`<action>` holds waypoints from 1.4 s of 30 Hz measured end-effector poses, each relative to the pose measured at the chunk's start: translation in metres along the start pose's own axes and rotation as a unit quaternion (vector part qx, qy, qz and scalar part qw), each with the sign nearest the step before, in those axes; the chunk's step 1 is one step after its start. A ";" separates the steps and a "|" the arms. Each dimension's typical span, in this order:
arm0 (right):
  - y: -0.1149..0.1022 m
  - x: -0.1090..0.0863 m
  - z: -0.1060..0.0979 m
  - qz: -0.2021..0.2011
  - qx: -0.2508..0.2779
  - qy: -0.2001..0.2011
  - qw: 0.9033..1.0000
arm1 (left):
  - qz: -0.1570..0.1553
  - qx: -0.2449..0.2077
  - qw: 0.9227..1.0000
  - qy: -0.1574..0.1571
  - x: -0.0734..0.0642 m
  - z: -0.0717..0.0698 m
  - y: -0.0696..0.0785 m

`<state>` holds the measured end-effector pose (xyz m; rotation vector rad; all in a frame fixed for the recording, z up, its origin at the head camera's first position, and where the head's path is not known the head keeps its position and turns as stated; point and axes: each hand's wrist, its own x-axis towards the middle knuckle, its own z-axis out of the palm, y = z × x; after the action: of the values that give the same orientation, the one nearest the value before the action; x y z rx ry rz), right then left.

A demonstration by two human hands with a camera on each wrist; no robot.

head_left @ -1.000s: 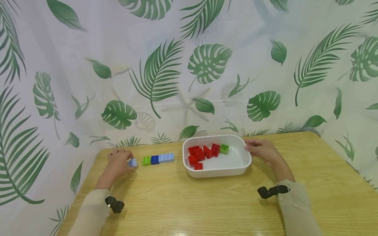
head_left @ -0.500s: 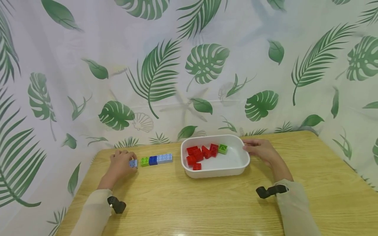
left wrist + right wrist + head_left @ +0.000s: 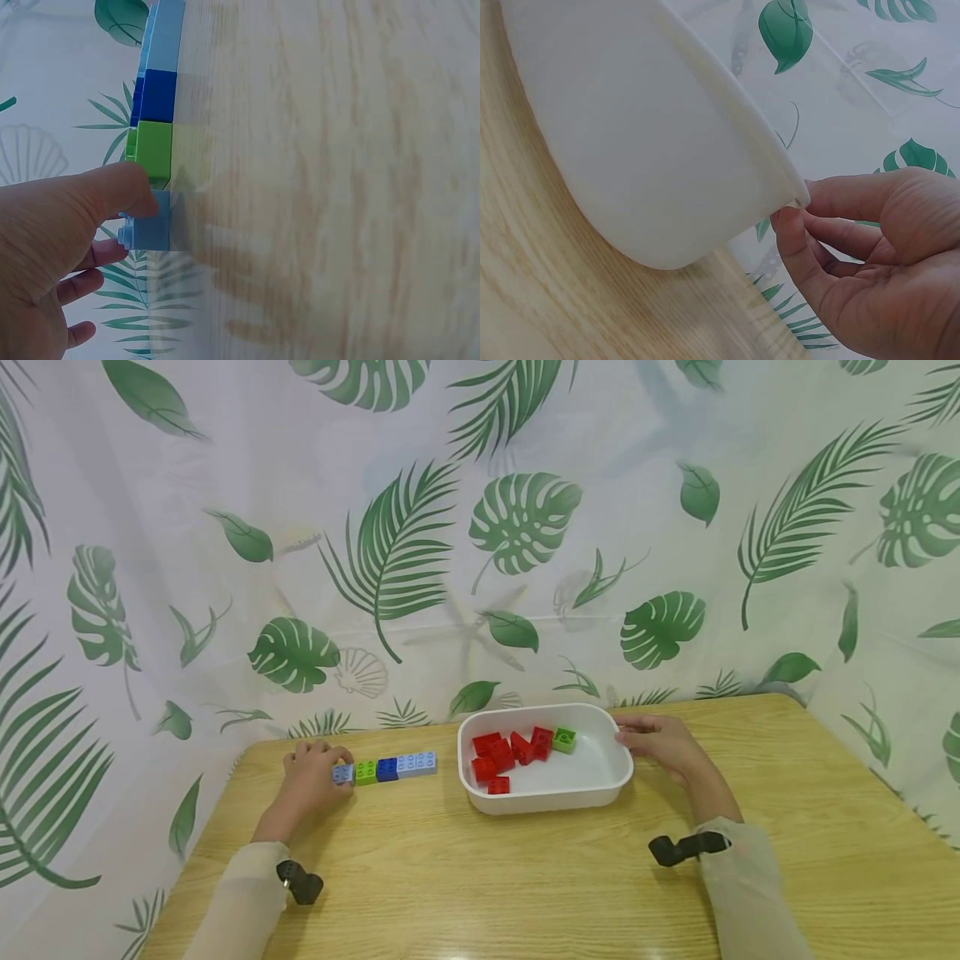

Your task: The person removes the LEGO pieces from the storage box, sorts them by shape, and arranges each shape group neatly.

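Note:
My left hand (image 3: 309, 781) pinches a light blue toy brick (image 3: 152, 225) between thumb and fingers on the table. Right beside it is the left end of a row of bricks: a lime green brick (image 3: 366, 772), a dark blue brick (image 3: 387, 769) and a longer light blue stretch (image 3: 417, 764). A very narrow gap shows between the held brick and the green one in the left wrist view. With thumb and fingers, my right hand (image 3: 663, 745) grips the right end of the rim of a white tray (image 3: 667, 142).
Several red bricks (image 3: 501, 755) and one green brick (image 3: 564, 741) lie in the tray's left and middle part. The wooden table (image 3: 480, 877) ends at a leaf-print cloth (image 3: 420, 568) behind and at the sides.
My left hand has slid the light blue brick to the right, up close to the green brick. The right hand keeps its grip on the tray. The view has shifted slightly.

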<state>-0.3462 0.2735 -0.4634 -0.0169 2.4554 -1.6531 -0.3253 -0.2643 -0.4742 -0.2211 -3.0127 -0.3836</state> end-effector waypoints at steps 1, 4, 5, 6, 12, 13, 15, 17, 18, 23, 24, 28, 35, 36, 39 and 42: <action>0.000 0.000 0.000 0.001 0.000 0.001 1.000 | -0.001 -0.001 1.000 0.001 0.000 0.000 0.000; 0.000 -0.001 0.000 0.001 -0.003 0.003 1.000 | 0.001 0.000 1.000 0.002 0.000 0.000 0.000; 0.000 -0.001 0.000 0.002 -0.003 0.003 1.000 | 0.001 0.001 1.000 0.002 0.000 0.000 0.000; 0.000 -0.001 0.001 0.003 -0.004 0.005 1.000 | 0.002 0.002 1.000 0.002 0.000 0.001 0.000; 0.001 0.000 0.000 0.005 -0.005 0.006 1.000 | 0.003 0.004 1.000 0.001 0.000 0.001 0.000; 0.001 0.000 0.001 0.006 -0.005 0.005 1.000 | 0.003 0.004 1.000 0.002 0.000 0.001 0.000; 0.001 0.000 0.001 0.007 -0.004 0.004 1.000 | 0.005 0.005 1.000 0.003 -0.001 0.001 0.000; 0.001 0.000 0.000 0.007 -0.003 0.003 1.000 | 0.007 0.004 1.000 0.004 -0.001 0.000 0.000; 0.001 0.000 0.000 0.007 -0.004 0.002 1.000 | 0.007 0.003 1.000 0.005 -0.002 -0.001 0.000; 0.001 0.000 0.000 0.005 -0.004 0.002 1.000 | 0.011 -0.006 1.000 0.007 -0.003 -0.004 0.003; 0.001 0.000 0.000 0.005 -0.004 0.002 1.000 | 0.011 -0.007 1.000 0.008 -0.004 -0.005 0.004; 0.001 0.000 0.000 0.006 -0.002 0.002 1.000 | 0.010 -0.009 1.000 0.011 -0.004 -0.008 0.006; 0.001 -0.001 0.001 0.003 0.000 0.002 1.000 | 0.022 -0.011 0.999 0.024 -0.002 -0.014 0.011; 0.001 -0.001 0.001 0.003 0.001 0.003 1.000 | 0.027 -0.014 0.999 0.028 -0.001 -0.015 0.012; 0.001 -0.001 0.001 0.003 0.003 0.003 1.000 | 0.038 -0.024 0.998 0.036 0.001 -0.020 0.019; 0.001 0.000 0.001 0.000 0.006 0.003 1.000 | 0.042 -0.030 0.998 0.041 0.004 -0.024 0.029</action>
<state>-0.3457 0.2734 -0.4646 -0.0104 2.4495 -1.6688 -0.3229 -0.2423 -0.4437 -0.3283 -2.9022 -0.4627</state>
